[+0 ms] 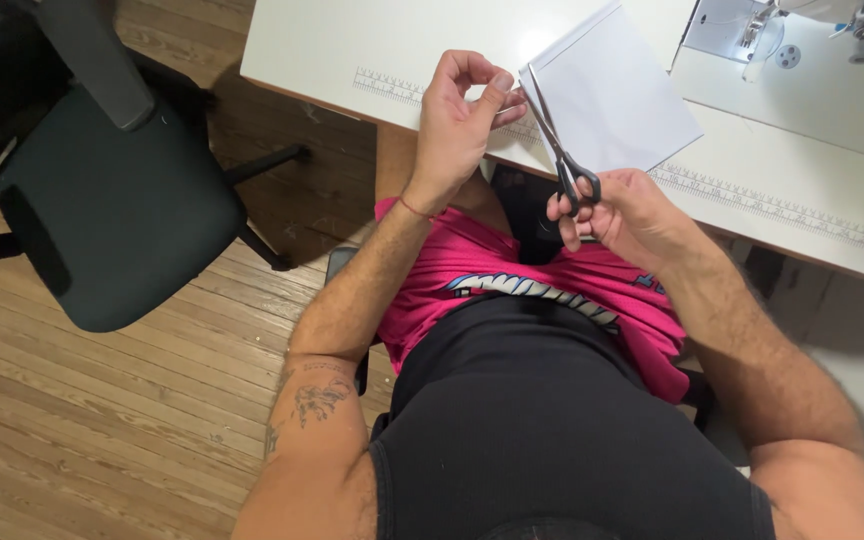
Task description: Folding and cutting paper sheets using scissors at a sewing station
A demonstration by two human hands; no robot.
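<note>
My left hand (460, 120) pinches the left corner of a white sheet of paper (617, 95), holding it up over the edge of the white table (352, 40). My right hand (624, 215) grips grey-handled scissors (557, 150) with fingers through the loops. The blades point up and left and meet the sheet's left edge close to my left fingertips. Both hands hover above my lap, over pink shorts and a black shirt.
A ruler scale (782, 208) runs along the table's front edge. A white sewing machine (802, 25) stands at the table's far right. A dark office chair (112, 210) sits on the wooden floor (102, 430) to my left.
</note>
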